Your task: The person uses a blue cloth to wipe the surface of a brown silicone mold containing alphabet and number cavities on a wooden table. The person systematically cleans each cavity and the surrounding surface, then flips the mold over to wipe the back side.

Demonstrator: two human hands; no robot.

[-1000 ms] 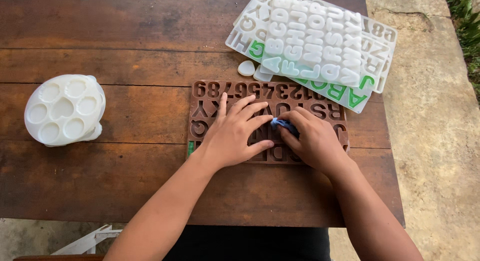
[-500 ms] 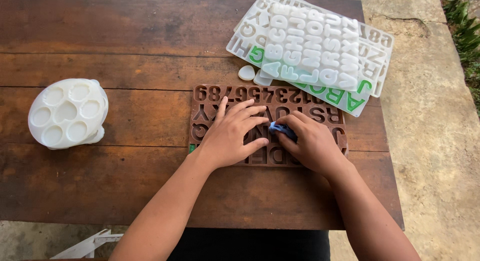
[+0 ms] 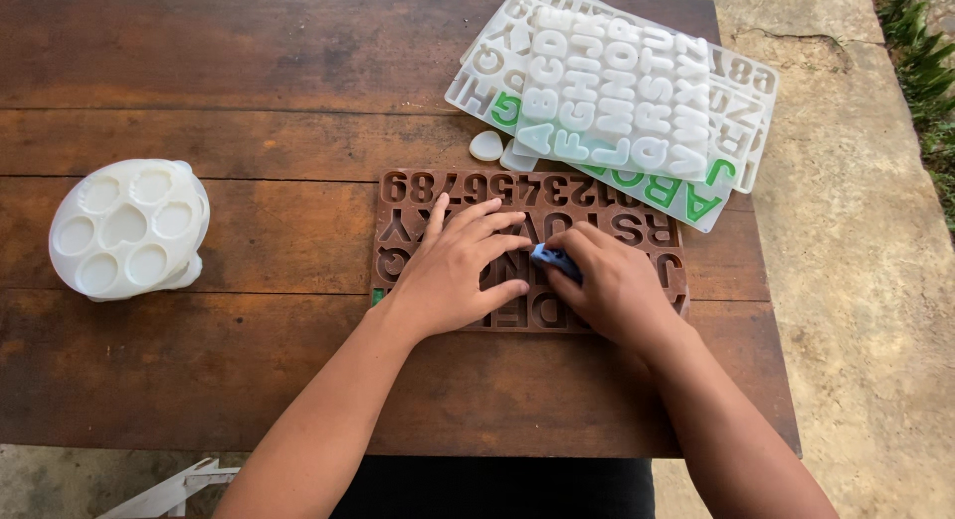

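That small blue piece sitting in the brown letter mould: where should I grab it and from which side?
Pinch the blue piece by its raised upper edge, coming from above and the right, probably as the right hand does now. It sits low in the brown mould, so its sides look hard to reach. The left hand lies flat on the mould beside it, blocking the left approach.

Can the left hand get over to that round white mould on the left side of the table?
Probably yes. The left hand rests flat on the brown letter mould, holding nothing, and only bare wooden table lies between it and the round white mould.
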